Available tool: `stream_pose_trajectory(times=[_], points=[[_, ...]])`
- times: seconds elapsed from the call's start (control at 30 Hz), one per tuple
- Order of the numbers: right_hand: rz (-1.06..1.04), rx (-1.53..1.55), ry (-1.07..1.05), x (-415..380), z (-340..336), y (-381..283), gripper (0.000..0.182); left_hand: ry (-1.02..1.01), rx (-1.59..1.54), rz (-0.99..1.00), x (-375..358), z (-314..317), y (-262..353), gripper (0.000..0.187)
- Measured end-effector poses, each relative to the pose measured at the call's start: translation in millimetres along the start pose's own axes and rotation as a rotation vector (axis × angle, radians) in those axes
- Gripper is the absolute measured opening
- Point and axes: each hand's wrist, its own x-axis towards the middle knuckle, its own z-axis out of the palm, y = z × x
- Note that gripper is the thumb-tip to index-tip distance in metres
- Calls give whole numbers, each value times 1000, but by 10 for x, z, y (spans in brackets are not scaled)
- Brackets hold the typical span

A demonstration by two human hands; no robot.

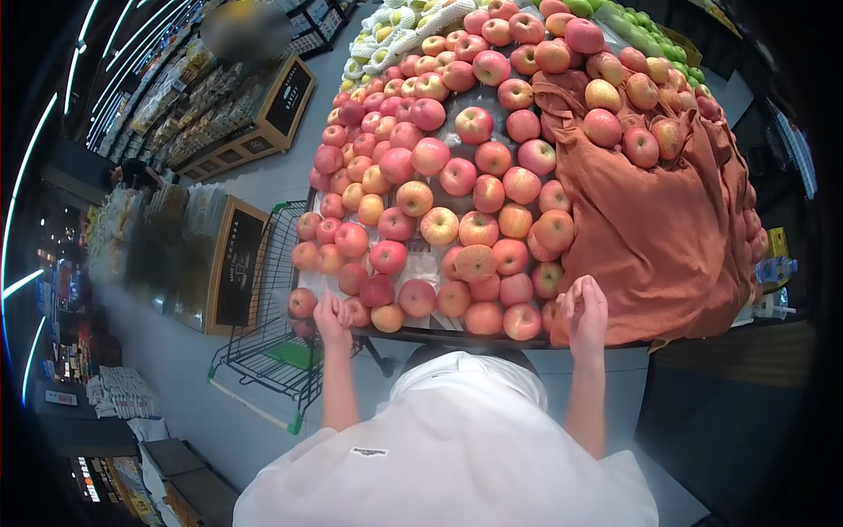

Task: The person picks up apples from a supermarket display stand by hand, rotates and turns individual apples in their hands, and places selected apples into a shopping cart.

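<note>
At the front left edge of the fruit display, my left hand [332,314] has its fingers curled together, with no fruit visible in them. A red apple [302,303] lies just left of it, and another apple [356,313] sits close on its right. My right hand [584,303] is raised at the front edge with its fingers bent inward, and nothing shows in its grasp. It is beside the rust-brown cloth [650,255] that drapes over the right part of the display. Many red and yellow apples [479,228] are piled between and beyond my hands.
A green-handled shopping cart [263,369] stands left of the display. White foam-netted fruit [386,39] and green apples [645,31] lie at the far end. Shelves of packaged goods [171,101] and wooden bins with black signs [241,263] stand to the left. A water bottle [776,270] is at the right.
</note>
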Motion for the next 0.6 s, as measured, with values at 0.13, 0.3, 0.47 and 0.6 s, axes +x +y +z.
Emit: stream_pose_trajectory(times=[0.13, 0.3, 0.47, 0.6], points=[[70, -36, -51, -75, 351, 102, 20, -121, -31, 30, 330, 86, 120, 29], [155, -95, -44, -177, 753, 474, 21, -381, -368, -27, 647, 157, 99, 37], [132, -360, -135, -189, 1115, 724, 12, -460, -758, -238, 679, 79, 151, 54], [-194, -946, -539, -309, 2134, 151, 20, -667, -968, -383, 806, -195, 158, 75]])
